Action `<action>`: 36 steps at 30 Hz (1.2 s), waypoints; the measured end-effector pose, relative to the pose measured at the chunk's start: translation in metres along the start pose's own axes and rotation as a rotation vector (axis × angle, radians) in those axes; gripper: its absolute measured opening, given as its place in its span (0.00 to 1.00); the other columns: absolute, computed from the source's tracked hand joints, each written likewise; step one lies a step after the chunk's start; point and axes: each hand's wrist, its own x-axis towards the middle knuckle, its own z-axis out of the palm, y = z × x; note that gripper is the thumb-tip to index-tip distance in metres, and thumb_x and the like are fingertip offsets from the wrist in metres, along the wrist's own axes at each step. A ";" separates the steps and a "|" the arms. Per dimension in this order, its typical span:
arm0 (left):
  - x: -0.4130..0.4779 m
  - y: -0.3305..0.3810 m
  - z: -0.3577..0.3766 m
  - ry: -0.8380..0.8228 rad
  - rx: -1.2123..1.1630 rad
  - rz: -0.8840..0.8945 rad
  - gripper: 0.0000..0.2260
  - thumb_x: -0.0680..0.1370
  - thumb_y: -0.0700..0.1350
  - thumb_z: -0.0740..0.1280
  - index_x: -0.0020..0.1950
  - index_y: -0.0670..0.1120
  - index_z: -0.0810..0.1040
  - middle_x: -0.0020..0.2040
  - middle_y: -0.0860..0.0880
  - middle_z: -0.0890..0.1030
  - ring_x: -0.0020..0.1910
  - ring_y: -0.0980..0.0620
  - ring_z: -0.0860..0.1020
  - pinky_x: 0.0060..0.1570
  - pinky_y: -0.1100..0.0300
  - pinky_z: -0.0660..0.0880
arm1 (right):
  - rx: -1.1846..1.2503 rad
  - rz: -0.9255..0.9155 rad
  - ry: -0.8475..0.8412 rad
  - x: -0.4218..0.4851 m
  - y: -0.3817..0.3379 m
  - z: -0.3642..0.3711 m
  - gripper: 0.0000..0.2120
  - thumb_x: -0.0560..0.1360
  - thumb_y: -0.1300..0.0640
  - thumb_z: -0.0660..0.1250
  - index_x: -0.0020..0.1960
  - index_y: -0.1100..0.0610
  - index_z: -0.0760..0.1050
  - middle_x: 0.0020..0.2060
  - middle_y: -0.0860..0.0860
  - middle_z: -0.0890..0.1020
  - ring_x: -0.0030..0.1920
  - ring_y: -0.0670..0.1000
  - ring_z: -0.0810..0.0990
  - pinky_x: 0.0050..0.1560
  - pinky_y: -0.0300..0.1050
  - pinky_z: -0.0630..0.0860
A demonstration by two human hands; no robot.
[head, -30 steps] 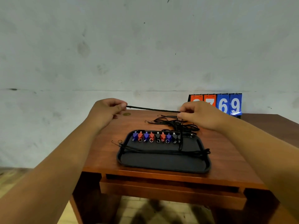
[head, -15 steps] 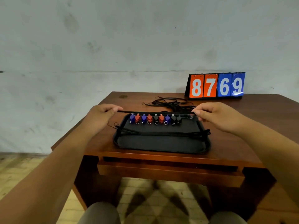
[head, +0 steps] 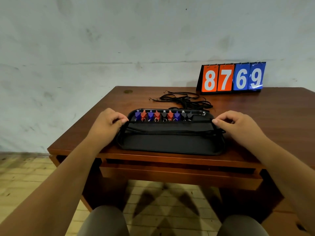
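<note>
A black tray (head: pixel 170 147) lies on the wooden table (head: pixel 255 120). Along its far edge stands a row of several blue, red and black whistles (head: pixel 163 115) with metal rings. A black cord (head: pixel 170 122) is stretched taut across the tray just in front of the whistles. My left hand (head: pixel 106 124) pinches its left end at the tray's left rim. My right hand (head: pixel 238 126) pinches its right end at the right rim. Other black cords (head: pixel 170 132) lie straight across the tray's middle.
A loose tangle of black cords (head: pixel 185 100) lies on the table behind the tray. A flip scoreboard (head: pixel 231 78) reading 8769 stands at the back right against the wall. My knees show below the table's front edge.
Both hands have brought the taut cord down and toward me, from above the cord pile behind the tray to the tray itself. The camera has tilted down.
</note>
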 end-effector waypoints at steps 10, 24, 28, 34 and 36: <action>-0.002 -0.004 0.004 0.000 0.096 0.014 0.07 0.84 0.47 0.69 0.49 0.55 0.85 0.56 0.53 0.75 0.61 0.51 0.74 0.62 0.49 0.77 | -0.062 -0.163 -0.013 0.003 0.019 0.009 0.02 0.80 0.50 0.75 0.49 0.44 0.86 0.49 0.41 0.82 0.51 0.38 0.79 0.49 0.39 0.74; -0.010 0.009 0.005 0.000 0.088 0.017 0.09 0.84 0.43 0.68 0.48 0.51 0.87 0.47 0.57 0.81 0.48 0.60 0.78 0.49 0.63 0.71 | -0.113 -0.169 -0.053 0.003 0.025 0.010 0.04 0.80 0.51 0.75 0.52 0.43 0.87 0.52 0.39 0.81 0.54 0.35 0.77 0.50 0.34 0.70; -0.012 0.009 0.003 0.003 0.077 -0.011 0.09 0.85 0.45 0.67 0.51 0.52 0.86 0.52 0.54 0.81 0.50 0.57 0.78 0.53 0.59 0.72 | -0.114 -0.164 -0.063 0.003 0.027 0.011 0.04 0.81 0.49 0.75 0.51 0.41 0.87 0.53 0.40 0.81 0.54 0.38 0.78 0.50 0.35 0.71; -0.014 0.011 0.003 -0.004 0.057 -0.040 0.08 0.86 0.46 0.67 0.54 0.52 0.86 0.54 0.55 0.80 0.49 0.58 0.76 0.53 0.60 0.71 | -0.096 -0.148 -0.068 0.001 0.027 0.011 0.05 0.81 0.48 0.73 0.53 0.41 0.88 0.54 0.39 0.80 0.55 0.35 0.75 0.50 0.36 0.70; -0.014 0.011 0.002 -0.013 0.043 -0.050 0.08 0.86 0.46 0.67 0.54 0.52 0.87 0.55 0.54 0.80 0.52 0.57 0.77 0.55 0.57 0.73 | -0.084 -0.147 -0.088 0.001 0.026 0.011 0.04 0.81 0.47 0.73 0.53 0.40 0.88 0.54 0.40 0.80 0.54 0.39 0.77 0.50 0.38 0.72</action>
